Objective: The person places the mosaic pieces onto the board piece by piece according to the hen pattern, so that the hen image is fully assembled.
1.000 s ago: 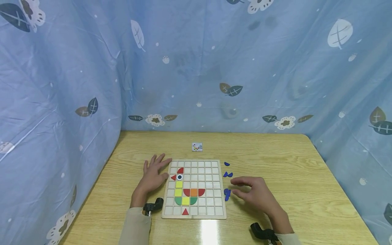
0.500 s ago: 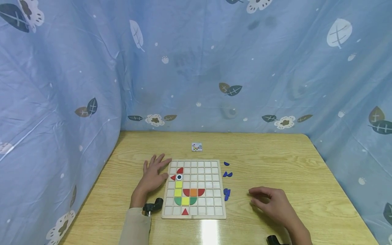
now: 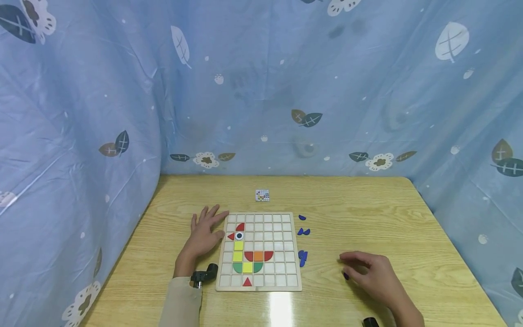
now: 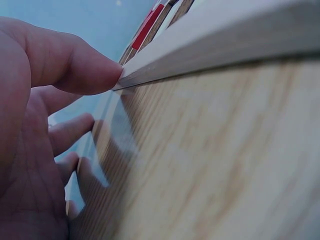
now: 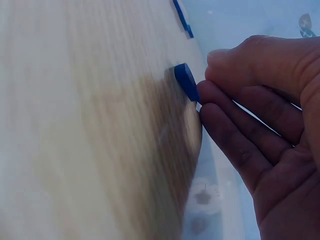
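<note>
By right hand (image 3: 377,274), blue piece (image 5: 185,81)

Square pale-wood grid board (image 3: 279,246) lying flat, partly filled with coloured flat tiles (image 3: 238,245); small, dark-blue piece (image 5: 185,82) well apart, towards 4 o'clock.

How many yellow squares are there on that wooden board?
3: the upper square sits below the round eye piece, the middle square directly under that, and the lowest square between two green pieces. None looks hidden.

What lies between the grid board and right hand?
In the head view: loose blue pieces, then bare tabletop, then one blue piece by the right hand.
</note>
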### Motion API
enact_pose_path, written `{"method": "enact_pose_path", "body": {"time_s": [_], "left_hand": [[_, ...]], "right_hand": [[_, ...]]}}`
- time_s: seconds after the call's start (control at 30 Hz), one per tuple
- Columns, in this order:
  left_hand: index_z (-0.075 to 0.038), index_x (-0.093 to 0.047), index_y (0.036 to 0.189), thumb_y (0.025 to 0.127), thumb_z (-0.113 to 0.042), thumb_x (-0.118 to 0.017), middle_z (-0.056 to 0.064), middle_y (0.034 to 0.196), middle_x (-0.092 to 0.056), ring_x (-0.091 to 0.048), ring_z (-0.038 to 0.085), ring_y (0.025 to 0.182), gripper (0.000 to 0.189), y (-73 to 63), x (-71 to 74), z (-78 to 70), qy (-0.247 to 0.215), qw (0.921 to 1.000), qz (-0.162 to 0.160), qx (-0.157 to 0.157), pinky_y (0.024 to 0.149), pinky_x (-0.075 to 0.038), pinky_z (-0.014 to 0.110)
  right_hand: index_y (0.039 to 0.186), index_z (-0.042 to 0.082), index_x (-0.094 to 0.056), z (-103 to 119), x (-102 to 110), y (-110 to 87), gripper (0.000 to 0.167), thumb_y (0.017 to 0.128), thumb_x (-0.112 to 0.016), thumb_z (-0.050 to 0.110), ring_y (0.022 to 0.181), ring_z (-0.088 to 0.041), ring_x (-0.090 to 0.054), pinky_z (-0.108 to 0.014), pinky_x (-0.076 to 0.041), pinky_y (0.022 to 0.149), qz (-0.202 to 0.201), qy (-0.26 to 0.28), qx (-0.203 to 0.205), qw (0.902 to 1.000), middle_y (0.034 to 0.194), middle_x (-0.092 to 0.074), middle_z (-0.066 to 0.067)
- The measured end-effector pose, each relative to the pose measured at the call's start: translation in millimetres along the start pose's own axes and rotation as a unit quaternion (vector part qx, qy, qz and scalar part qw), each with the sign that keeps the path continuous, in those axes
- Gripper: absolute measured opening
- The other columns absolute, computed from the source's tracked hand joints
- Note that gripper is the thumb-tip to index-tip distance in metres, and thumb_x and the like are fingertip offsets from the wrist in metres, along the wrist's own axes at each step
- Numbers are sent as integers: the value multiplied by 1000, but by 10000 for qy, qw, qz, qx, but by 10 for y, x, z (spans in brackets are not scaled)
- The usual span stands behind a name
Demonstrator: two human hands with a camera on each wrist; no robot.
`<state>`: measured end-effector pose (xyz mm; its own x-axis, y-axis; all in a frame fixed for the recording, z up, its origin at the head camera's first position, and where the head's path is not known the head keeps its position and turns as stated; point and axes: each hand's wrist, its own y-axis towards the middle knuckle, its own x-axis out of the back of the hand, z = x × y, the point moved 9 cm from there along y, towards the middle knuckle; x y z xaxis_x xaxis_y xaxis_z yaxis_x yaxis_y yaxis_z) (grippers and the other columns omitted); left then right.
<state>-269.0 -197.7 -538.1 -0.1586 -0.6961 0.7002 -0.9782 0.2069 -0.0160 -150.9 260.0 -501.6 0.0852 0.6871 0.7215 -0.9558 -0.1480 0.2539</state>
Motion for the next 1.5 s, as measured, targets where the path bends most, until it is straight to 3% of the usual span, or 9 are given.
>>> {"method": "enact_pose_path", "body": {"time_s": [0.23,0.4,0.77,1.0,1.23,1.5], "left_hand": [[-18,-53,164,97,-10,-61,16,182,-24,2,45,171,69,8,5,-18,-36,10000,18,39,131,19,67],[-18,-53,164,96,-10,-61,16,182,-24,2,45,171,69,9,5,-16,0,10000,18,39,131,19,68],[-19,-54,164,96,-10,-61,16,182,-25,1,45,171,69,10,-20,5,0,10000,-5,-2,131,18,68],[-18,-53,164,96,-10,-61,16,182,-24,1,45,171,69,13,-12,-11,3,10000,30,13,131,18,68],[-18,-54,163,96,-8,-61,16,182,-25,1,44,171,69,6,3,-3,-25,10000,-1,25,131,18,67],[-18,-54,164,96,-9,-61,17,182,-24,1,45,171,69,4,1,-4,-49,10000,29,-1,131,19,68]], "right_hand": [[105,19,-85,-11,99,-128,32,80,-93,1,92,5,-76,-9,-58,80,-192,-131,-4,9997,98,-84,13],[102,18,-85,43,118,-178,33,77,-94,-2,90,4,-76,-5,-55,79,-337,-123,220,9991,95,-84,11],[104,20,-85,225,-119,-83,41,74,-95,-6,89,3,-76,-10,-57,79,-12,-161,499,9986,98,-84,13],[101,21,-85,228,-83,-111,45,70,-96,-9,87,4,-75,-5,-54,81,-351,-433,568,9968,96,-83,15],[98,27,-84,219,-91,-96,45,72,-96,-7,90,1,-76,-11,-58,81,-390,-567,436,9967,95,-82,18],[98,21,-85,349,-133,22,41,74,-91,-12,89,2,-75,-5,-53,84,-386,-226,793,9958,95,-82,16]]}}
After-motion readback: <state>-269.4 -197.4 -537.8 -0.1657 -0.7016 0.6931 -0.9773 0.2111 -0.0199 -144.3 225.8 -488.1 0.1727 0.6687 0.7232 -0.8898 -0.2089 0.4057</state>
